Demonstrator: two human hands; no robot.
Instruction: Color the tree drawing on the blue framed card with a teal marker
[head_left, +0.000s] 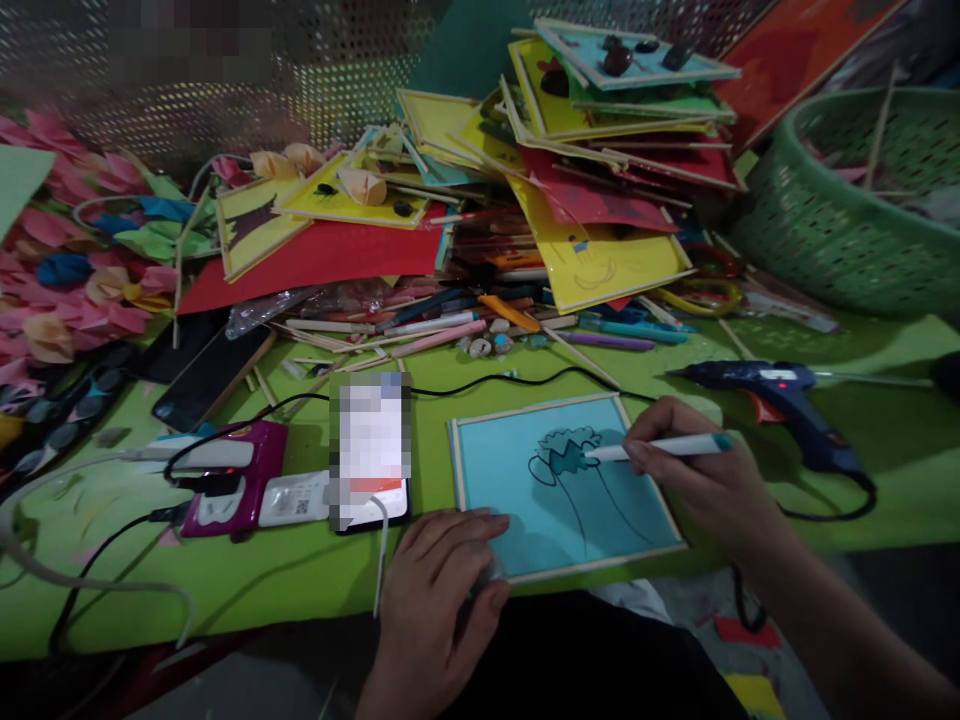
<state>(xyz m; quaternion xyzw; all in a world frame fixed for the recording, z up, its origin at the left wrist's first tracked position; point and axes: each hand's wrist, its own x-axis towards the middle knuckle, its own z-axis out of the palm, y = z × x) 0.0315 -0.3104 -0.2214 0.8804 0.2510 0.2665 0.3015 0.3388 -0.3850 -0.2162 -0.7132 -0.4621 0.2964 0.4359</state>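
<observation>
A light blue card (495,470) with a thin wooden border lies on the green table near the front edge. A tree-like outline is drawn on it, part of its crown filled teal. My right hand (697,480) is closed round a white marker (660,447) whose tip touches the crown. My left hand (442,590) lies flat with fingers spread on the card's lower left corner, holding nothing.
A blue glue gun (780,395) with its black cord lies right of the card. A phone (371,460) and a magenta device (232,480) sit to the left. Stacked coloured cards (592,230), pens and sticks fill the back. A green basket (862,210) stands at right, paper flowers (67,260) at left.
</observation>
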